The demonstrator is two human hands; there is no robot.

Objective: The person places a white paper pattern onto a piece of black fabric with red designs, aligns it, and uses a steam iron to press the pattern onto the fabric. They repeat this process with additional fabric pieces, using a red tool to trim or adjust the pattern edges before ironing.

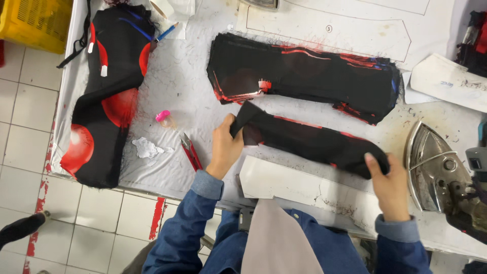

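Near the table's [167, 86] front edge, with bare padded cloth open at nine o'clock, the left hand [224, 147] and right hand [389, 183] each pinch an end of a limp black strip [309, 139], a flat black-and-red stack [304, 76] at twelve o'clock, a steel iron [436, 167] at three.

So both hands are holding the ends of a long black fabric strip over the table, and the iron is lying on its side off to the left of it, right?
Not quite. The head view shows the iron lying on its side to the right of the black fabric strip, not the left. The rest holds: the left hand and right hand each grip one end of it over the table.
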